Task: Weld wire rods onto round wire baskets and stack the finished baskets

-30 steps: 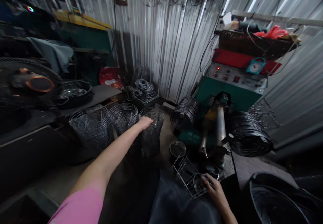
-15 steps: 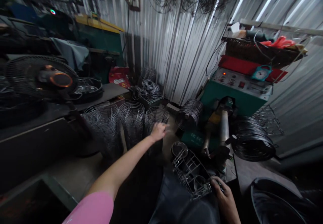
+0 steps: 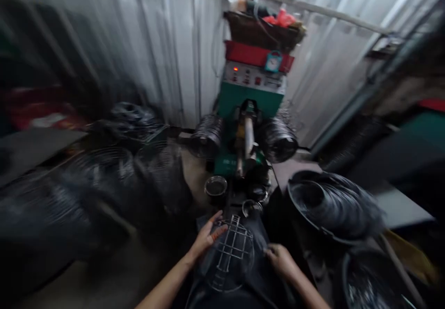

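Note:
A round wire frame with a welded grid point(image 3: 233, 246) lies over my dark-clad lap. My left hand point(image 3: 206, 237) is at its upper left edge, thumb and fingers apart; whether it touches the wire is unclear. To the frame's right, my right hand point(image 3: 280, 258) has its fingers curled in. A grey blur beside its fingertips hides what they hold, if anything. Just beyond the frame is a small metal ring point(image 3: 251, 208), and another wire ring point(image 3: 215, 186) sits farther off to the left.
Ahead stands a green machine point(image 3: 248, 98) with a lit red lamp and wire coils on both sides. Stacked wire baskets point(image 3: 160, 170) stand at left. On the right are a tub point(image 3: 295, 207) of wire rings and a dark bucket point(image 3: 347, 276).
My view has swung right toward the machine. My left hand has left the stacked baskets and come to the lap. The gridded frame now lies flat in front of me.

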The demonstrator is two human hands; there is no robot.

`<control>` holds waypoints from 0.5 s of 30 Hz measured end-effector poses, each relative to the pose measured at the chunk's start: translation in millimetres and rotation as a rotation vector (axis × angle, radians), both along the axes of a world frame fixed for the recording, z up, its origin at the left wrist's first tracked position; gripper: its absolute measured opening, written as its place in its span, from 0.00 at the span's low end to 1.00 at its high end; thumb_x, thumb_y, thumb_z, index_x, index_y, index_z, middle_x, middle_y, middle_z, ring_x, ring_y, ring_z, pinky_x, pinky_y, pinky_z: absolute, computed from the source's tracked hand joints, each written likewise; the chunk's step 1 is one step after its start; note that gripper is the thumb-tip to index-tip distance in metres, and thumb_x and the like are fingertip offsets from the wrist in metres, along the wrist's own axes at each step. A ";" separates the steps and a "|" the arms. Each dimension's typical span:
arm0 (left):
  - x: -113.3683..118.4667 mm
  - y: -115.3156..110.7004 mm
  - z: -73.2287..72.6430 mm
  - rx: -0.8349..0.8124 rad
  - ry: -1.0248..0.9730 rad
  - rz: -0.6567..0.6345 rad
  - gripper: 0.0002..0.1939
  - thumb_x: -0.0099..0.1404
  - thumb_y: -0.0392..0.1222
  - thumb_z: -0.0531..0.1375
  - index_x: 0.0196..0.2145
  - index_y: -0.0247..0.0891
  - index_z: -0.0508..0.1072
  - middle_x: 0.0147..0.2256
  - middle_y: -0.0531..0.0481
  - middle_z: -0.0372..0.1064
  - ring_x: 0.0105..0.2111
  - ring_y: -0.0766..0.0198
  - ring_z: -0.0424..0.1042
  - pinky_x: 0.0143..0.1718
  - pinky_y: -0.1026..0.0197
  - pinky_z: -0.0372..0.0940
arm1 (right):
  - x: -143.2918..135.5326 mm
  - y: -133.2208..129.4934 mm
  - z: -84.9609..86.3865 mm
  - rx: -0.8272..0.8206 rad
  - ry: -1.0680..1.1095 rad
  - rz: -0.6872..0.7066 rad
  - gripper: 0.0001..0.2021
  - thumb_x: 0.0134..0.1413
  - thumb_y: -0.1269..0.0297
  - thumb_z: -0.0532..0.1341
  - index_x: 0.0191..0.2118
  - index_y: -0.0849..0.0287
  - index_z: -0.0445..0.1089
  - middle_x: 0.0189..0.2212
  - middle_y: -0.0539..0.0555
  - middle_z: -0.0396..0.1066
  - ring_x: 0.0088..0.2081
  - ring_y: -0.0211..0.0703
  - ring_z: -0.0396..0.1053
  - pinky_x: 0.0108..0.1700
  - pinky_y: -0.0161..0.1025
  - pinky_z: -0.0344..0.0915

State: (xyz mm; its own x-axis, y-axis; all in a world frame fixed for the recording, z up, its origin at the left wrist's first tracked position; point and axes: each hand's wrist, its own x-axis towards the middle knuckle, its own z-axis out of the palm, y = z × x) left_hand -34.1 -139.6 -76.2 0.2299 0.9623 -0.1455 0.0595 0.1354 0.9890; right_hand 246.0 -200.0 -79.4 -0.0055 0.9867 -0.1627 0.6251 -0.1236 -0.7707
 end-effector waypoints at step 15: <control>17.3 -14.6 -35.7 0.163 0.226 0.040 0.31 0.55 0.58 0.58 0.54 0.47 0.63 0.53 0.49 0.64 0.54 0.50 0.62 0.57 0.48 0.56 | 208.6 111.9 82.7 -0.008 -0.519 -0.961 0.09 0.46 0.68 0.59 0.33 0.64 0.74 0.35 0.71 0.72 0.43 0.62 0.69 0.42 0.52 0.64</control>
State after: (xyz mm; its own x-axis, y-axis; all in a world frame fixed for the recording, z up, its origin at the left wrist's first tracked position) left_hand -16.8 -154.2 -111.9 0.1711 0.9848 -0.0316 0.2787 -0.0176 0.9602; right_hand 454.6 -88.1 3.4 0.8382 0.5407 0.0710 0.5132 -0.7381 -0.4379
